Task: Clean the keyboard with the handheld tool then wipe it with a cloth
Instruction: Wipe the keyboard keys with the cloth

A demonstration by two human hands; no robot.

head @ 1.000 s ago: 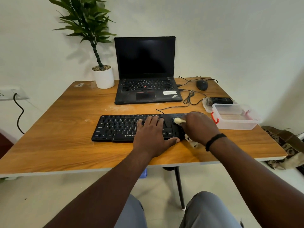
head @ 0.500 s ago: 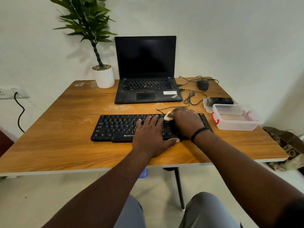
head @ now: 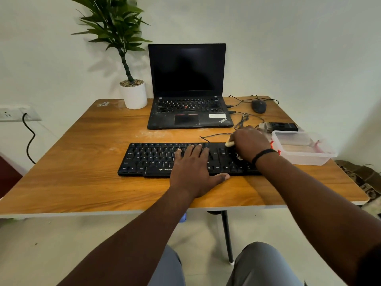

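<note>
Fingers (head: 193, 150) of left hand (head: 192, 172) straight and spread, flat on keys at middle of keyboard (head: 152, 159); thumb out to the right along its near edge. Keyboard lying across near half of table (head: 72, 172). Right hand (head: 248, 144) curled over keyboard's far right corner, gripping pale cloth (head: 229, 143), a bit showing at the fingertips and under the palm. Black band on right wrist. Just right of keyboard: clear tub (head: 303, 149). Behind tub: brush (head: 277, 127). Farther back: open laptop (head: 187, 87), screen dark; mouse (head: 259, 106) to its right; potted plant (head: 133, 93) to its left.
</note>
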